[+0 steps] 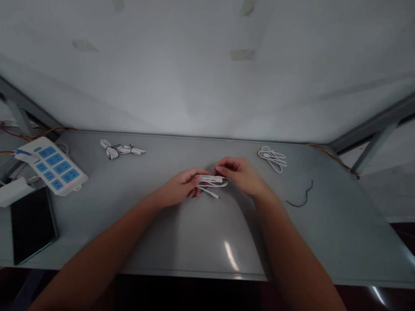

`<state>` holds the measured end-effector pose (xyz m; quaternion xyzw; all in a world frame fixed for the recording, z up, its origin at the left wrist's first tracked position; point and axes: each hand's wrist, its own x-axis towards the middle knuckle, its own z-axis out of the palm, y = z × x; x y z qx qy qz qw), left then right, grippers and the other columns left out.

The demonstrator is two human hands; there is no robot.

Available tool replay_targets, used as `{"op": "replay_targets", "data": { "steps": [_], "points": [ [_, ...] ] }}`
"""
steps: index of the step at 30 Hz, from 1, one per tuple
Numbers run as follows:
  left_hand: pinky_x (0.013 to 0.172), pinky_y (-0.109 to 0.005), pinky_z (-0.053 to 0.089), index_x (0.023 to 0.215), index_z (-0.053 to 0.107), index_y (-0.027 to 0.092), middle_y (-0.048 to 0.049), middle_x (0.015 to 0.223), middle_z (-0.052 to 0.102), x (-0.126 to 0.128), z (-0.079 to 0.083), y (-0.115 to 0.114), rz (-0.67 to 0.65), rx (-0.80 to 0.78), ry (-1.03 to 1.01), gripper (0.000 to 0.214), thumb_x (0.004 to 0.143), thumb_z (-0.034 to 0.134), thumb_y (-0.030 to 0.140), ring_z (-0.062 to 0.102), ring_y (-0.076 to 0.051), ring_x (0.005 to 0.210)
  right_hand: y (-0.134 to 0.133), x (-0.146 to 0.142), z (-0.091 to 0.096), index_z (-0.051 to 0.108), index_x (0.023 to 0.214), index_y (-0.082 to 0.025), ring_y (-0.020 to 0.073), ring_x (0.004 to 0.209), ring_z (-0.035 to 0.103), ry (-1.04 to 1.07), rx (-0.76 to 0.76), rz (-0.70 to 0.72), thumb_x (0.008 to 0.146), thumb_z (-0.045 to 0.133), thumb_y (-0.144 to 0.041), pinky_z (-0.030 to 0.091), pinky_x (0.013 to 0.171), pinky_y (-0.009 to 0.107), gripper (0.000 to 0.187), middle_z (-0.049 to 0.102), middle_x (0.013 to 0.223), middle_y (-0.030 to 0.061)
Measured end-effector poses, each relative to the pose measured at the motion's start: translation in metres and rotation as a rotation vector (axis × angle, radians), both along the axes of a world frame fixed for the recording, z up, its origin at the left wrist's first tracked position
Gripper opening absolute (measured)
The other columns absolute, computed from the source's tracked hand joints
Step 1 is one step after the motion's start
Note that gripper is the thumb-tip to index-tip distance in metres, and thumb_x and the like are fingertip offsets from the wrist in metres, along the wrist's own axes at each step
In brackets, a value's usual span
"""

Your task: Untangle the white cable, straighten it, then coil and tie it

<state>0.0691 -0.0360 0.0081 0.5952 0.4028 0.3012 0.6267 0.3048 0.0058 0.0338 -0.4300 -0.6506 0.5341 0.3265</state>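
- Cable [210,180], one white coil, is up between the two hands, over the middle of the table [206,247], its loops flattened; a loose plug end sticks out toward the near edge.
- Left hand [180,188] is closed on the coil's left end, thumb on top, fingers curled in behind.
- Right hand [240,174] is at the coil's far side, thumb and forefinger brought close together; from where I stand I can't tell whether they pinch anything.
- White bundles [121,149] lie by the far left corner, with two dark ties round them; whether that makes one cable or two, I can't tell.
- One more coil [272,159] rests near the far edge, right of the right hand.
- One dark strand [301,197] lies curved and loose toward the right edge.
- Toward the left edge: one power strip [58,165], one charger [11,191] and one tablet [34,227], which reaches the near edge.
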Motion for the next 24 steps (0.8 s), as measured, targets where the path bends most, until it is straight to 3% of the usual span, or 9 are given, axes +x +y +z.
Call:
{"op": "replay_targets", "data": {
  "steps": [5,17,20,24],
  "points": [
    [0.066,-0.029,0.046,0.126,0.065,0.015,-0.0027,0.075,0.064,0.000,-0.001,0.002,0.023,0.042,0.038,0.039,0.101,0.055,0.044,0.057,-0.016,0.068,-0.001,-0.011,-0.003,0.073,0.086,-0.020,0.0165,0.070,0.061,0.017,0.039,0.025,0.086,0.068,-0.041,0.047,0.067,0.030,0.021,0.072,0.078,0.0018],
    [0.061,-0.026,0.044,0.110,0.067,0.016,-0.0009,0.074,0.066,0.003,-0.002,0.005,0.197,0.084,0.219,0.021,0.096,0.058,0.029,0.059,-0.015,0.064,-0.001,-0.028,-0.021,0.070,0.087,-0.021,0.0202,0.082,0.066,0.015,0.150,-0.083,0.088,0.065,-0.037,0.052,0.079,0.035,0.017,0.072,0.084,0.0036],
    [0.063,-0.026,0.047,0.112,0.065,0.017,-0.0011,0.080,0.067,0.002,-0.005,0.007,0.191,0.057,0.134,0.026,0.093,0.065,0.034,0.061,-0.015,0.068,-0.005,-0.030,-0.017,0.070,0.087,-0.022,0.0206,0.085,0.066,-0.028,0.211,-0.095,0.089,0.064,-0.034,0.051,0.081,0.035,0.014,0.073,0.088,0.0042],
    [0.078,-0.031,0.053,0.119,0.062,0.017,-0.0058,0.100,0.072,-0.003,-0.004,0.009,0.174,-0.006,0.004,0.042,0.083,0.079,0.030,0.069,-0.017,0.085,-0.010,-0.032,-0.011,0.071,0.087,-0.023,0.0207,0.086,0.066,-0.044,0.255,-0.109,0.090,0.062,-0.032,0.052,0.082,0.036,0.013,0.073,0.091,0.0048]
  ]
}}
